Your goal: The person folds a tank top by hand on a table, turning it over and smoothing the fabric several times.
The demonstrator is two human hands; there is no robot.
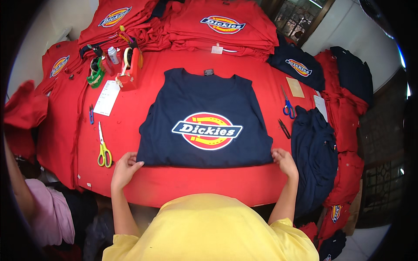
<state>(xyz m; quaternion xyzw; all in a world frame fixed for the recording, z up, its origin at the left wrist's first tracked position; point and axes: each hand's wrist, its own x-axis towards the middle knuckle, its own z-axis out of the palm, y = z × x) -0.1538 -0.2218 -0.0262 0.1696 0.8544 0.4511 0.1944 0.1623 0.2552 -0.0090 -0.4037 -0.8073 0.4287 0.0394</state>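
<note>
While the person in the yellow top leans over it, the red-covered table (143, 126) takes up most of the room in front of them. At its far edge lie stacks of folded red shirts (217, 26), and on the right side is a heap of dark navy garments (315, 152). In the middle of the table lies the navy T-shirt (204, 117), flat, front side up, with an oval red and yellow emblem on the chest. The left hand (125, 167) pinches its near left corner between fingers and thumb. The right hand (285, 162) holds the near right corner in the same way. Left of the shirt, just beside the left hand, are yellow-handled scissors (103, 150). Blue-handled scissors (287, 106) lie to the right, near a red tape dispenser (129, 69) further back on the left.
</note>
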